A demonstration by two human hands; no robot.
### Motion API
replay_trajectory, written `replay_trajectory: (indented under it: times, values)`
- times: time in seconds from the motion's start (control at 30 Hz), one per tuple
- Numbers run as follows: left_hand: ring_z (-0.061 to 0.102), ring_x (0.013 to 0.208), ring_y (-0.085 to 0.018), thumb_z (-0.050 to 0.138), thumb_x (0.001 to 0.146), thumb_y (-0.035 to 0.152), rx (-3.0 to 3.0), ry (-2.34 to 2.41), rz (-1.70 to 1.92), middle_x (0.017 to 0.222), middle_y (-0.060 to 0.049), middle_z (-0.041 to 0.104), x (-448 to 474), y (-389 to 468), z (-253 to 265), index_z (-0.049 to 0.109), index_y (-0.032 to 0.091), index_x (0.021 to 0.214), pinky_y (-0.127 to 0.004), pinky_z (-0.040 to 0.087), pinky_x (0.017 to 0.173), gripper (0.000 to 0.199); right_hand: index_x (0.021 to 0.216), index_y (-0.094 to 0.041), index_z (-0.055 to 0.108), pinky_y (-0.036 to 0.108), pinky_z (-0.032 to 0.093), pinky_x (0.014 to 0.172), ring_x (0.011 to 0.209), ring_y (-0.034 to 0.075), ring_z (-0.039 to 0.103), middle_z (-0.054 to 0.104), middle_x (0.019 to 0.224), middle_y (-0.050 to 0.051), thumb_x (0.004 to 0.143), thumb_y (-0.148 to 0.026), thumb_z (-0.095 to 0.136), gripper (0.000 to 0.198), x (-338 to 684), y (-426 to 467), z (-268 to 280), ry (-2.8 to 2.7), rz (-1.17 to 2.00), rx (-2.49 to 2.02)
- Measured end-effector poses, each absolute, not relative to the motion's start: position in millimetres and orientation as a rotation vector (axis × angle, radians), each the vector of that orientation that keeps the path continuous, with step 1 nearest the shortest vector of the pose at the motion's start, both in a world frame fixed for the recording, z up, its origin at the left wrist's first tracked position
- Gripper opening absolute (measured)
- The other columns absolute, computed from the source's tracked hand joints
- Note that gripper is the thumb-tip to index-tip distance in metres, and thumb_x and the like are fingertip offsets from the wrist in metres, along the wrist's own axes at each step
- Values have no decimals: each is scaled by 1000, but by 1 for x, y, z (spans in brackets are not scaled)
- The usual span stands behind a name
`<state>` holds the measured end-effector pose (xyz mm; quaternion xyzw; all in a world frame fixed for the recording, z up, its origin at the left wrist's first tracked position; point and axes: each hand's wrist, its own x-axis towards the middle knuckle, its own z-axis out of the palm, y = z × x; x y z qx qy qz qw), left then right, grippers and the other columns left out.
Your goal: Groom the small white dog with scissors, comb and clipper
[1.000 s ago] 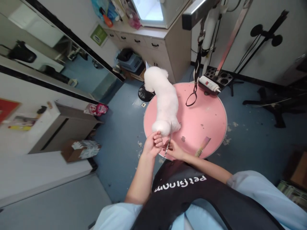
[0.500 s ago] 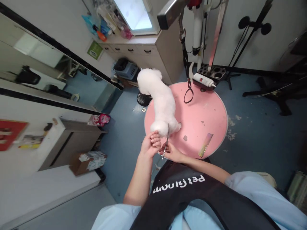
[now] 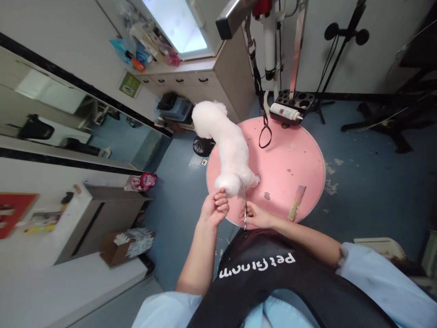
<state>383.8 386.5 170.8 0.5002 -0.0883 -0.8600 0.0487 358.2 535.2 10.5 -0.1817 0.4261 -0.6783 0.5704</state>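
A white, fluffy dog (image 3: pixel 232 148) stands on a round pink grooming table (image 3: pixel 290 155), its rear toward me and its head at the far left side. My left hand (image 3: pixel 215 207) is closed, thumb and fingertips pinched at the edge of the dog's rounded tail (image 3: pixel 228 183). In my right hand (image 3: pixel 256 215) is a pair of slim, curved grooming scissors (image 3: pixel 245 205). Their blades point away from me, with the tips beside the right of the tail. The finger loops are partly hidden by the hand.
A black noose (image 3: pixel 265 136) hangs over the table. A comb-like strip (image 3: pixel 297 202) lies near its right edge. A white bottle (image 3: pixel 285 111) rests on the black tool holder (image 3: pixel 303 99) at the back. A drawer cabinet (image 3: pixel 205 84) stands behind the dog.
My right hand and the scissors have shifted to the right, and the scissors now stand more upright in view. My left hand stays at the tail. The whole view has tilted slightly.
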Motion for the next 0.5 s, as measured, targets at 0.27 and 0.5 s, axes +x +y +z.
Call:
replay_trajectory:
  times: [0.27, 0.5]
  values:
    - [39, 27, -1, 28, 100, 13, 1506, -273, -2667, 42, 10, 40, 385, 384, 171, 45, 15, 76, -9, 16, 31, 30, 93, -22, 50, 34, 53, 78, 83, 16, 62, 60, 88, 0, 66, -21, 76, 37, 364, 531, 11, 1116, -1643, -478]
    - [40, 29, 0, 29, 100, 11, 1491, -309, -2706, 43, 9, 42, 384, 381, 174, 46, 15, 78, -9, 19, 32, 28, 91, -22, 48, 41, 55, 82, 86, 19, 65, 63, 91, 3, 68, -27, 76, 36, 389, 512, 11, 1176, -1723, -382]
